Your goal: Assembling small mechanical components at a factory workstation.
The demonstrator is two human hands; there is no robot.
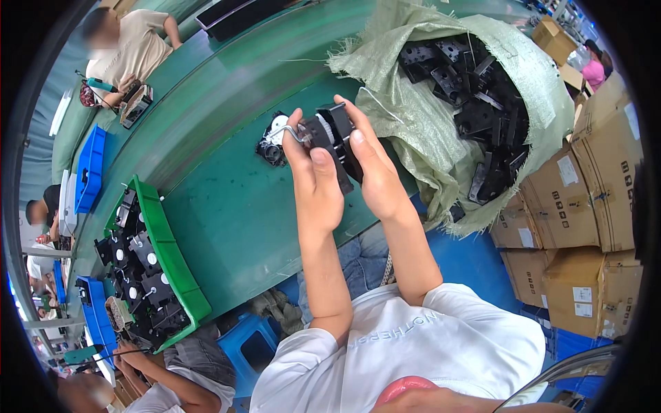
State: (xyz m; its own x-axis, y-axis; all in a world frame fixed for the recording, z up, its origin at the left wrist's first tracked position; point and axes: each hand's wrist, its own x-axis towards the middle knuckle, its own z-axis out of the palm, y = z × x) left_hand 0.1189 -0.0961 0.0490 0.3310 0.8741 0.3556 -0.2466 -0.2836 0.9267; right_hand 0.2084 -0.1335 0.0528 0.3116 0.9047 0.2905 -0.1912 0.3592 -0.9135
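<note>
Above the green table, my left hand (315, 180) and my right hand (376, 168) grip a black plastic assembly (335, 141) from both sides. The assembly has a flat black cover-like part on its right and a grey toothed or ribbed edge. A bent metal wire (292, 132) sticks out of its left side, by my left fingers. Some of its details are hidden by my palms. Just left of my left hand, a white-and-black mechanism (274, 140) lies on the table.
At the right, a woven sack (441, 148) gapes around many black plastic parts (475, 96). A green bin (169, 255) of black assemblies stands left, near a co-worker's hands (131, 358). Another person (134, 41) works far left. Cardboard boxes (558, 199) are stacked right.
</note>
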